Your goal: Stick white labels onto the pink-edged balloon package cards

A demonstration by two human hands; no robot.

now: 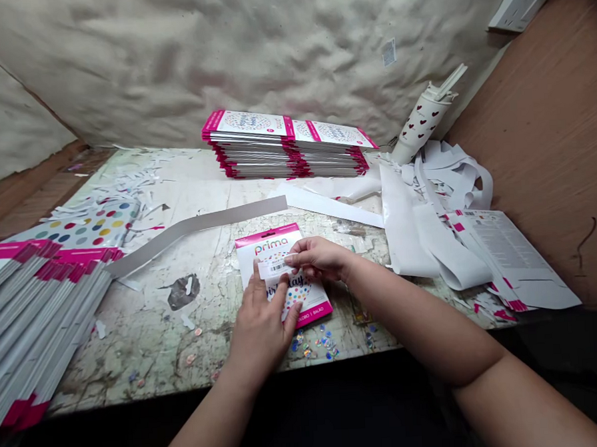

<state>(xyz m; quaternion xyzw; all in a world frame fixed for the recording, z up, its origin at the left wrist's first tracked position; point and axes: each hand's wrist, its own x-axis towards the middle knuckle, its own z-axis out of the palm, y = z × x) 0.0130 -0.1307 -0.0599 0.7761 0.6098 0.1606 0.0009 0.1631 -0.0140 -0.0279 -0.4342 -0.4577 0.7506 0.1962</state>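
Note:
A pink and white balloon packet (246, 243) printed "prima" lies on the worktable in front of me. Over its printed front is a small white barcode label (269, 268). My left hand (263, 322) rests on the packet's lower left with fingers spread, its fingertips touching the label's left end and lower edge. From the right, my right hand (320, 259) pinches the label's right end between thumb and fingers. The right fingertips are partly hidden behind the thumb, and I cannot tell whether the label is stuck down.
Folded pink and white cartons form a stack (285, 154) at the back and another pile (43, 323) at left. A heart-patterned tumbler (422, 122), curled white backing strips (414, 237) and a flattened carton (515, 252) are at right. A paper strip (203, 222) lies behind the packet.

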